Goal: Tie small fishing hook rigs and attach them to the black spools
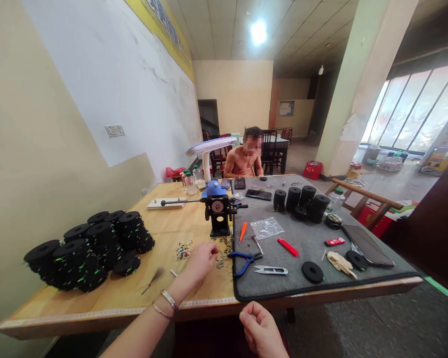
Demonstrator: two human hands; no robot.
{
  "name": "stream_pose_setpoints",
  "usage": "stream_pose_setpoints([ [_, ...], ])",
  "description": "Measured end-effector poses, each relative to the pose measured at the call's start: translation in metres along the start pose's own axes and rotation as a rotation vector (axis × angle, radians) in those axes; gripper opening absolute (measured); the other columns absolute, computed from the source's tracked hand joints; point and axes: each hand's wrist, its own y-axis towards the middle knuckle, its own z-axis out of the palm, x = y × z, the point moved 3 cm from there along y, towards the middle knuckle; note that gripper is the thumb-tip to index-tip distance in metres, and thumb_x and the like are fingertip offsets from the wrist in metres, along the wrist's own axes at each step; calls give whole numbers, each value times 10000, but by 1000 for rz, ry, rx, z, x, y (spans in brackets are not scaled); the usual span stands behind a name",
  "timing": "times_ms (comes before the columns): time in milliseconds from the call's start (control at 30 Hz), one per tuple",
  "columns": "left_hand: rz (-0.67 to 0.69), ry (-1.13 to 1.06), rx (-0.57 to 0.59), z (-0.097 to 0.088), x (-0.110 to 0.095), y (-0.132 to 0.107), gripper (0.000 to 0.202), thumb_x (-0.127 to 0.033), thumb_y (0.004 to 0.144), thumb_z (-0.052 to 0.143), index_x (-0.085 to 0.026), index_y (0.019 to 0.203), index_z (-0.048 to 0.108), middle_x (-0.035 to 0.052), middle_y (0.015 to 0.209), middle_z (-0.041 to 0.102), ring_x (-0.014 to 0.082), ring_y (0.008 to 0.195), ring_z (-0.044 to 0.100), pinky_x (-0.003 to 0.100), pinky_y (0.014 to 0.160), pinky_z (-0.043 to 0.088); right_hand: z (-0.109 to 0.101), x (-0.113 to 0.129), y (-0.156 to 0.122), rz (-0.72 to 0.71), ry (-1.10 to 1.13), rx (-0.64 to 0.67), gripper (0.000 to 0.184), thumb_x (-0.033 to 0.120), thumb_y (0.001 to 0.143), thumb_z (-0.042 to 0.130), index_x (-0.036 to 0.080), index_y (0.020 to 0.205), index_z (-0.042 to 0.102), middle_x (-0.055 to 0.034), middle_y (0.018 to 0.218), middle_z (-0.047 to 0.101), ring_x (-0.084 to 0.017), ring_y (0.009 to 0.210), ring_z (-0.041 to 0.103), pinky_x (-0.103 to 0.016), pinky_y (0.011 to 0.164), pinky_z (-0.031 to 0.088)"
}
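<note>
My left hand [201,258] reaches over the wooden tabletop, its fingertips pinched together. Right beside them lie small brass-coloured metal pieces [224,251], and a pile of tiny coloured beads [183,250] is just to the left. Whatever is between those fingers is too small to make out. My right hand [259,325] is closed in front of the table's near edge, thumb against curled fingers; its contents are hidden. Blue-handled pliers [245,262] and thread snips [271,270] rest on the grey mat [294,268] between and beyond my hands.
Stacks of black foam spools [97,248] crowd the left side; more black spools [300,201] stand on the mat. A black hand-crank device [219,216] stands mid-table before a blue-based lamp [213,188]. An orange screwdriver [243,231] and red tube [287,247] lie nearby. A person [245,161] sits opposite.
</note>
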Motion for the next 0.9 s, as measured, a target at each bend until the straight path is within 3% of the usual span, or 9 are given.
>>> stream_pose_setpoints([
  [200, -18, -7, 89, 20, -5, 30, 121, -98, 780, 583, -167, 785, 682, 67, 826, 715, 192, 787, 625, 282, 720, 436, -1, 4, -4, 28, 48, -28, 554, 634, 512, 761, 212, 610, 415, 149, 344, 284, -13, 321, 148, -182, 349, 63],
  [367, -16, 32, 202, 34, -7, 42, 68, -160, 819, 619, -149, 850, 678, 79, 902, 703, 208, 873, 626, 344, 808, 468, -2, 9, -12, 48, 102, -37, 504, 575, 567, 764, 204, 631, 430, 139, 370, 324, -13, 339, 149, -190, 363, 55],
  [567, -41, 72, 358, 40, -4, 51, 288, -313, 896, 567, -162, 1140, 578, 77, 1139, 620, 207, 941, 629, 417, 800, 538, -2, 10, -16, 46, 158, -21, 451, 506, 604, 770, 193, 649, 448, 136, 400, 333, -13, 358, 149, -193, 380, 60],
  [767, -40, 43, 356, 39, -3, 50, 291, -313, 896, 565, -166, 1147, 576, 82, 1156, 614, 213, 959, 624, 421, 812, 534, 1, 14, -21, 50, 150, -25, 426, 476, 608, 770, 191, 654, 456, 142, 398, 308, -18, 366, 144, -201, 385, 67],
  [900, -36, -18, 286, 36, -5, 48, 176, -258, 874, 590, -151, 1008, 633, 63, 992, 668, 199, 881, 636, 387, 795, 516, 0, 12, -22, 25, 111, -32, 432, 500, 617, 758, 190, 668, 461, 144, 418, 290, -23, 383, 139, -201, 393, 74],
])
